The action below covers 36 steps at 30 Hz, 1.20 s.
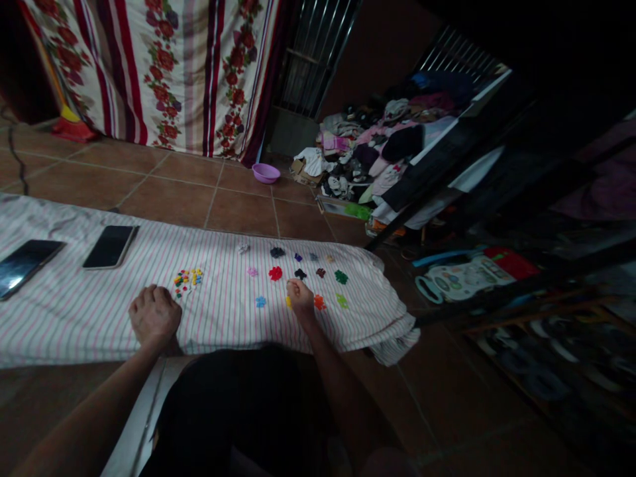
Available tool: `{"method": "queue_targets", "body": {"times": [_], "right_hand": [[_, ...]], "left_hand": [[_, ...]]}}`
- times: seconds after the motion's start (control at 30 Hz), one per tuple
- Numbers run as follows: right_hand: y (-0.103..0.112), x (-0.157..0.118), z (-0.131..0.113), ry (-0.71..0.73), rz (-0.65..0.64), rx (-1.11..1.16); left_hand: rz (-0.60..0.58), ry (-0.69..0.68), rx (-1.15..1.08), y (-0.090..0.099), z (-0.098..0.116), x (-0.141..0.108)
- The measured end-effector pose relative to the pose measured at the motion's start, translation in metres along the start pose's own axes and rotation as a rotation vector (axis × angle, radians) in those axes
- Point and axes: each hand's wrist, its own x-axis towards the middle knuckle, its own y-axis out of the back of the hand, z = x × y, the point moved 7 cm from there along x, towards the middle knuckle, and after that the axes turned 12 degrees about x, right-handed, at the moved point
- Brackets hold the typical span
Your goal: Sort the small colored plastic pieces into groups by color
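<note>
My right hand (301,298) is over the right part of a striped cloth (223,318), its fingers pinched together. Whatever they hold is hidden. Beside and partly under it lies a small yellow pile (289,301). Close around are a red pile (275,273), a black pile (301,273) and an orange pile (319,302) of tiny pieces. My left hand (156,313) rests palm down on the cloth, fingers loosely bent and apart, with no object seen in it. Just past it is a mixed heap of tiny coloured pieces (187,281).
Two phones, one dark phone (110,247) and one shiny phone (27,265), lie at left on the cloth. More colour piles, such as a green pile (340,277), sit at right. Beyond are a purple basin (266,173), a clothes heap (368,146) and a floral curtain (163,73).
</note>
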Motion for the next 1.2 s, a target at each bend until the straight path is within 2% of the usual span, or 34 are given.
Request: {"method": "queue_targets", "body": {"times": [0.1, 0.27, 0.37, 0.57, 0.83, 1.2], "right_hand": [[0.025, 0.005, 0.009, 0.014, 0.085, -0.012], [0.067, 0.013, 0.028, 0.056, 0.212, -0.031], [0.093, 0.020, 0.044, 0.027, 0.260, -0.074], [0.133, 0.033, 0.076, -0.081, 0.340, -0.180], [0.163, 0.049, 0.105, -0.145, 0.360, -0.274], [0.177, 0.066, 0.107, -0.247, 0.390, -0.424]], "left_hand": [[-0.013, 0.008, 0.030, 0.004, 0.001, 0.000], [-0.101, -0.019, 0.088, 0.012, 0.006, 0.001], [-0.093, -0.017, 0.101, 0.016, 0.007, 0.001], [-0.103, -0.017, 0.098, 0.013, 0.008, 0.002], [-0.094, -0.011, 0.097, 0.016, 0.010, 0.002], [-0.130, 0.018, 0.050, 0.013, 0.009, 0.003]]}}
